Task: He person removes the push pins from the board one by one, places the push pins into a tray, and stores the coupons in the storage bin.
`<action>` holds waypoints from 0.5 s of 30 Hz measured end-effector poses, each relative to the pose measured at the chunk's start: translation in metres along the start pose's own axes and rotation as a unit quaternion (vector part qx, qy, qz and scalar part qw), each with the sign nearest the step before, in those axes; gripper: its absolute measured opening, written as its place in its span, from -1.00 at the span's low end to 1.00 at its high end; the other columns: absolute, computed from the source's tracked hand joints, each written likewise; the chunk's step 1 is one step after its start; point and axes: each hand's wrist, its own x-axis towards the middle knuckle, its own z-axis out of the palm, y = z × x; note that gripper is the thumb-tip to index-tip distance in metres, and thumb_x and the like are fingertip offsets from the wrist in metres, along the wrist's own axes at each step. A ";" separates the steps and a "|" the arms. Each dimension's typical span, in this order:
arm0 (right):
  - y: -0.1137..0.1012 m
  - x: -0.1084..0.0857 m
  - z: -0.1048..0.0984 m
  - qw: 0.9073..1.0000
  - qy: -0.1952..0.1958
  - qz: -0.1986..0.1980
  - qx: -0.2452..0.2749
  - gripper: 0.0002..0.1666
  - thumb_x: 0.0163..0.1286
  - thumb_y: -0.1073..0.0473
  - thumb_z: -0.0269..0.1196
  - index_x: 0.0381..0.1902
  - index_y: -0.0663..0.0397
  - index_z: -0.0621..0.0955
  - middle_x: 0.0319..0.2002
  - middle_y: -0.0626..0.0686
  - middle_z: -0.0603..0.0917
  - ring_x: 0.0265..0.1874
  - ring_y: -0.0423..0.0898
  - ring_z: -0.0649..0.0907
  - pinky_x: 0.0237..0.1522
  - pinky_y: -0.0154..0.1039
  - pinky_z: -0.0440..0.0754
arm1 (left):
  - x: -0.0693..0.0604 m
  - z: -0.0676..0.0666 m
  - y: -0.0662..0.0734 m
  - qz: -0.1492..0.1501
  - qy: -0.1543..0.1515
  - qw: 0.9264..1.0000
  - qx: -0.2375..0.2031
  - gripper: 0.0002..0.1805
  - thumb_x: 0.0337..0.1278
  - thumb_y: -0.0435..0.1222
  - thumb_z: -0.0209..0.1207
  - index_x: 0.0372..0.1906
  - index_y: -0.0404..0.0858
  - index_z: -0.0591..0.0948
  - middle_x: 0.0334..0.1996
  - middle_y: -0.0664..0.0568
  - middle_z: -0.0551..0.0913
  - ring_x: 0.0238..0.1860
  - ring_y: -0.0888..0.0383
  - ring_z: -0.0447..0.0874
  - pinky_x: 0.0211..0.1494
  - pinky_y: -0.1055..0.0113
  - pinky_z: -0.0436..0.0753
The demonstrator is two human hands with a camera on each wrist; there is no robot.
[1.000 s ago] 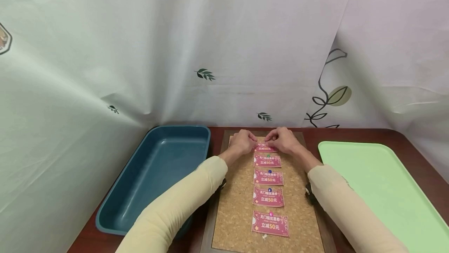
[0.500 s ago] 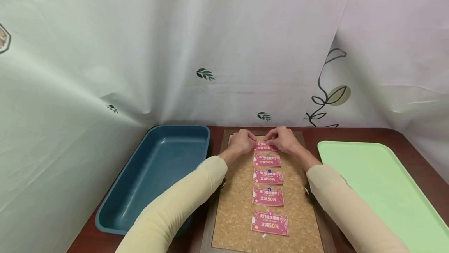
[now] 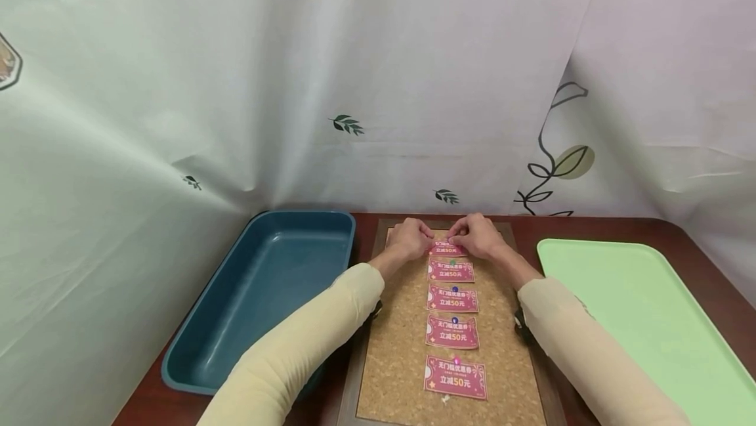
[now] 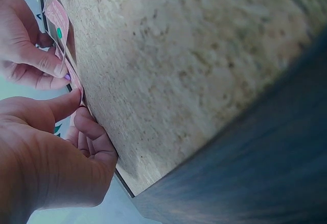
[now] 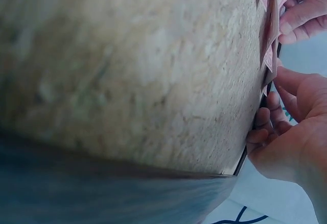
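Both hands at the top coupon (image 3: 447,250) of a cork board (image 3: 401,347)

Left hand (image 3: 409,237): grip narrow; thumb and forefinger pinch the left edge of the top coupon, as the left wrist view shows; the other fingers are curled at the board's far edge. Right hand (image 3: 477,235): grip narrow; thumb and finger pinch a small purple pin (image 4: 68,77) at the coupon's upper part; whether its point has entered the cork cannot be told, the fingertips covering it.

Location: the top coupon is at the far end of the board, first in a single column of five pink coupons; its upper corners are partly hidden by the hands. Below it, in order: a second coupon with a green pin (image 3: 452,262); a third with a blue pin (image 3: 455,289); a fourth with another blue pin (image 3: 455,320); a fifth, nearest the person, with a pink pin (image 3: 457,361); each pin sits near its coupon's upper edge; in the wrist views some coupon edges lift off the cork.

Surroundings: a deep blue tray (image 3: 266,308) stands left of the board; a light green tray (image 3: 638,308) lies to its right; all rest on a dark red-brown table (image 3: 650,224).
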 end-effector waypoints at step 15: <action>0.003 -0.002 -0.004 1.000 -0.011 -0.001 0.020 -0.85 0.47 0.28 0.40 -0.08 0.20 0.84 -0.05 0.19 0.74 -0.11 0.06 0.57 -0.05 -0.05 0.50 | -0.002 0.000 0.000 0.005 0.006 1.000 -0.003 -0.94 0.39 -0.21 0.39 -0.19 -0.10 0.77 -0.35 0.16 0.72 -0.32 0.19 0.60 -0.18 0.28 0.55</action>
